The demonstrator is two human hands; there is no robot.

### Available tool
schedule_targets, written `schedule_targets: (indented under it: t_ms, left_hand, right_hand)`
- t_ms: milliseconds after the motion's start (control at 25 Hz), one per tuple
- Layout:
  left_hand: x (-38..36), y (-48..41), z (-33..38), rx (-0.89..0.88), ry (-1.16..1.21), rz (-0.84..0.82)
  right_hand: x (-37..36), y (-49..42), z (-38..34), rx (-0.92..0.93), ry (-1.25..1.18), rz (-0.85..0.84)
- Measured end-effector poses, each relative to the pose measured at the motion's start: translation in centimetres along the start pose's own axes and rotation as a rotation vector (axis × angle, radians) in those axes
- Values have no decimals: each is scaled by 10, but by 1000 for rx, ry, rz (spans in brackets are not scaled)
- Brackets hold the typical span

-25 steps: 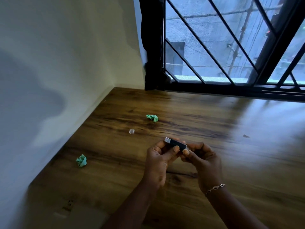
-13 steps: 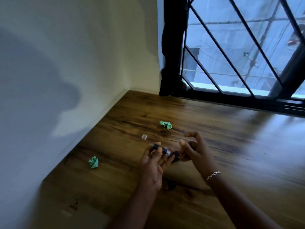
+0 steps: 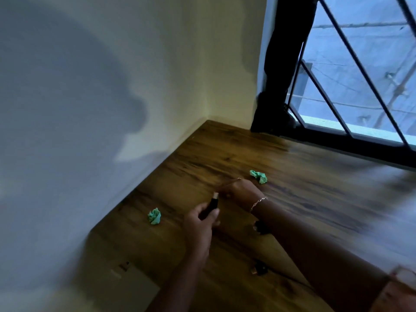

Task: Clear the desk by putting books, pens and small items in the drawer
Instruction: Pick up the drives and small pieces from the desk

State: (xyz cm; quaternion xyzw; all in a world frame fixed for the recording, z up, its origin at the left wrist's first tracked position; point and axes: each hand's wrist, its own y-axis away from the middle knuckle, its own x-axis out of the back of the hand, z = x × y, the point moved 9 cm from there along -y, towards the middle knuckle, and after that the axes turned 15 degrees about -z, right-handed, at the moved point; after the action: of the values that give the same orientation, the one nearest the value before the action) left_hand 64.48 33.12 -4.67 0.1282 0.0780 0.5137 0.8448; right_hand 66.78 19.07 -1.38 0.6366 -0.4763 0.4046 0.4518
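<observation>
My left hand (image 3: 200, 224) grips a black USB stick (image 3: 213, 204), its metal plug pointing up and away from me. Just beyond it, my right hand (image 3: 239, 189), with a thin bracelet at the wrist, reaches forward and down onto the wooden desk (image 3: 315, 199). Its fingertips point away from me and are hidden, so I cannot see whether they hold anything. The small clear cap seen earlier on the desk is not visible. Two crumpled green paper balls lie on the desk, one (image 3: 258, 176) just right of my right hand and one (image 3: 154, 216) left of my left hand.
A white wall runs along the desk's left edge, and a black barred window (image 3: 337, 91) stands along its far edge. Two small dark objects lie on the desk, one (image 3: 260, 226) beside my right forearm and one (image 3: 258, 269) nearer me. The image is motion-blurred.
My hands have come apart. The left keeps the USB stick, while the right has reached forward to where the clear cap lay. The view has swung left.
</observation>
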Motion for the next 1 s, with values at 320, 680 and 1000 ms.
schedule_targets:
  t_ms: [320,680,1000]
  left_hand:
    - [-2,5,27,-194,-466,1]
    - [-36,24,51,-450,-628,-71]
    - [-57,42,56,-545,-670,-132]
  right_hand:
    - [17,55,27,-178,-639,351]
    - [17,102,20,-122,-773,336]
    - [19,134,13,-119,-717,403]
